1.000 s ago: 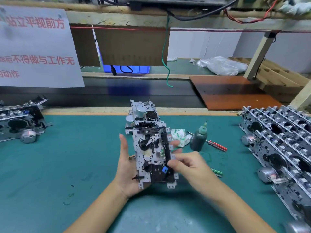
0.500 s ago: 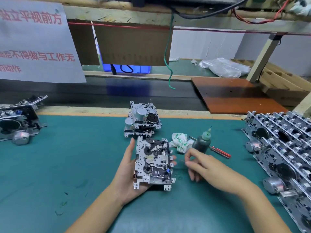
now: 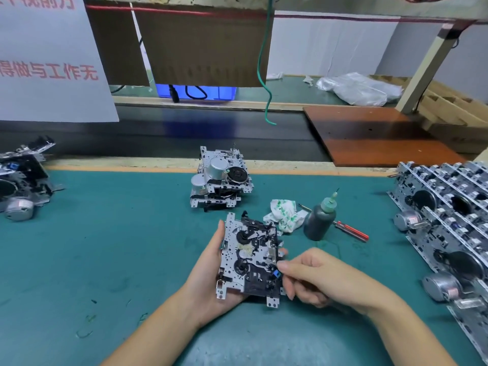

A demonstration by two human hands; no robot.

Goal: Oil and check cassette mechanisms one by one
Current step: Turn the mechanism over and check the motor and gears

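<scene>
Returning from beside the oil bottle [image 3: 318, 220], right hand [image 3: 319, 277] now pinches the blue part on the cassette mechanism [image 3: 249, 258] gripped by left hand [image 3: 211, 273]; checking resumes.

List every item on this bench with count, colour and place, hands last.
held cassette mechanism: one, silver and black, centre front, in the left hand
stacked mechanisms: about two, silver, behind the held one
mechanisms at left: count unclear, silver and black, left edge
racked mechanisms: many, silver, right edge
oil bottle: one, dark with green nozzle, upright, right of centre
screwdriver: one, red handle, behind the bottle
crumpled rag: one, white and green, left of the bottle
mat: one, teal
left hand: cradles the mechanism
right hand: fingertips at its blue part
</scene>
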